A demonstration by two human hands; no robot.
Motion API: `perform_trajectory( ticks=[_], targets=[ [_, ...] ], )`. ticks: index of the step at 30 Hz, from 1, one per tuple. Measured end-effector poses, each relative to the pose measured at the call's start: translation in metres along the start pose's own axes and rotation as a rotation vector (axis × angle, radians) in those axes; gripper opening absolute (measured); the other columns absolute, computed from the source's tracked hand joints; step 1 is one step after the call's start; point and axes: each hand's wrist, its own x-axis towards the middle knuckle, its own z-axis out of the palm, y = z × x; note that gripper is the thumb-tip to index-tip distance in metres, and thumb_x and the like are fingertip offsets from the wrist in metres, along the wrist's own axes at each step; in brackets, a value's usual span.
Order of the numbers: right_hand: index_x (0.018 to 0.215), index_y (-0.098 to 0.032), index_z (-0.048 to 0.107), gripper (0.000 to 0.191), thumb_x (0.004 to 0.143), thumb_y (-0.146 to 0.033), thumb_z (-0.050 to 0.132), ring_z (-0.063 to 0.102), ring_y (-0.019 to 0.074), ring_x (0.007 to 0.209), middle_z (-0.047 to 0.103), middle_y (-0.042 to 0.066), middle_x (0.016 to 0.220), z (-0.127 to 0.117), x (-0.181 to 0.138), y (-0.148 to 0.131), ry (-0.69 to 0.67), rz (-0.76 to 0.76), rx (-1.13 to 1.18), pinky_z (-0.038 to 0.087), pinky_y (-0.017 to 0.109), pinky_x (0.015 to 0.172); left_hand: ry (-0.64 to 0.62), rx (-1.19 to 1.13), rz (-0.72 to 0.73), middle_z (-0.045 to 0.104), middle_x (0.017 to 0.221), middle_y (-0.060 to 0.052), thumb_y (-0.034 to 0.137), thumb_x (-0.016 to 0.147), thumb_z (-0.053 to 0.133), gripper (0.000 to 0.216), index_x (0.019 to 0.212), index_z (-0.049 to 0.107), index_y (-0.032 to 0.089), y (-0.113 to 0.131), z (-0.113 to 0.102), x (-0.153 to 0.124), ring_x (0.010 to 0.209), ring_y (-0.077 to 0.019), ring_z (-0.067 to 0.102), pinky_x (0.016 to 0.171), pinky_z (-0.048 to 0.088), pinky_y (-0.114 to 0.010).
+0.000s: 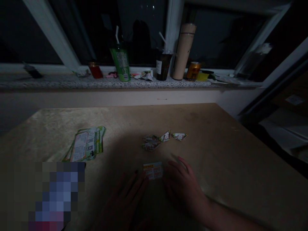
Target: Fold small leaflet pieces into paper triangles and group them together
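A small folded printed paper (pixel 154 170), with coloured text, lies on the table between my hands. My left hand (pixel 130 192) rests low with its fingers stretched out, the fingertips at the paper's left edge. On the other side, my right hand (pixel 185 184) is beside the paper's right edge, fingers apart and slightly bent; its thumb is hidden. Beyond the paper lie several small folded paper pieces: a cluster (pixel 150 142), a pointed piece (pixel 165 136) and a triangular one (pixel 179 136). The light is dim and the hands are somewhat blurred.
A stack of green-and-white printed leaflets (pixel 84 144) lies on the table (pixel 216 141) at left, near a pixelated area. The granite windowsill (pixel 141 84) holds a green cup (pixel 122 62), a dark cup (pixel 163 65), a tall flask (pixel 184 51) and a gold can (pixel 193 71).
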Motion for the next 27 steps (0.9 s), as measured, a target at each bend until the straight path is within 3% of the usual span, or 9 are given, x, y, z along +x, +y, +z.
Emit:
perform_trajectory(
  ticks=[3,9,13,18,22,27],
  targets=[
    [0.104,-0.023,0.064,0.022,0.085,-0.014,0.055,0.053,0.0243,0.11,0.065,0.005,0.108,-0.001,-0.001,0.001,-0.013,0.005,-0.005,0.032,0.053,0.107,0.003,0.006,0.012,0.033,0.148,-0.009,0.059,0.091,0.044,0.079,0.149,0.019,0.013,-0.001,0.0,0.001,0.136,-0.0276,0.027,0.113,0.001,-0.042],
    [0.104,-0.02,0.064,0.023,0.087,-0.012,0.051,0.055,0.0231,0.107,0.066,0.005,0.105,-0.004,0.0,0.002,0.064,-0.037,0.002,0.036,0.052,0.104,-0.012,0.005,-0.017,0.035,0.148,-0.01,0.064,0.09,0.039,0.081,0.15,0.016,0.015,0.0,0.005,-0.002,0.134,-0.0297,0.032,0.11,0.019,-0.044],
    [0.097,-0.017,0.065,0.021,0.085,-0.008,0.05,0.058,0.0217,0.101,0.068,0.005,0.097,-0.012,0.007,0.002,0.147,-0.047,0.04,0.043,0.047,0.098,0.073,0.073,0.015,0.036,0.147,-0.011,0.063,0.089,0.042,0.079,0.148,0.024,0.012,0.0,0.005,0.0,0.136,-0.0288,0.027,0.111,0.013,-0.041],
    [0.093,-0.019,0.064,0.013,0.087,-0.014,0.054,0.059,0.0202,0.096,0.07,0.004,0.095,-0.014,0.014,0.001,0.16,-0.08,0.093,0.045,0.044,0.094,0.05,0.02,-0.003,0.045,0.142,-0.011,0.06,0.089,0.047,0.074,0.144,0.033,0.014,0.001,0.005,0.006,0.132,-0.0296,0.033,0.112,0.011,-0.044],
    [0.103,-0.02,0.063,0.016,0.089,-0.019,0.055,0.058,0.018,0.098,0.07,0.002,0.099,-0.005,0.013,0.0,0.055,-0.172,0.132,0.041,0.039,0.098,0.05,-0.024,-0.031,0.041,0.144,-0.012,0.05,0.091,0.049,0.065,0.144,0.034,0.015,-0.001,0.01,0.008,0.132,-0.0302,0.033,0.111,0.016,-0.048],
    [0.113,-0.02,0.06,0.024,0.09,-0.027,0.056,0.056,0.0177,0.097,0.067,0.003,0.102,0.004,0.009,-0.001,-0.141,-0.158,0.097,0.039,0.036,0.099,-0.022,-0.059,-0.046,0.034,0.149,-0.011,0.043,0.093,0.046,0.065,0.147,0.026,0.013,0.003,0.016,0.005,0.135,-0.0274,0.03,0.111,0.021,-0.042]
  ],
)
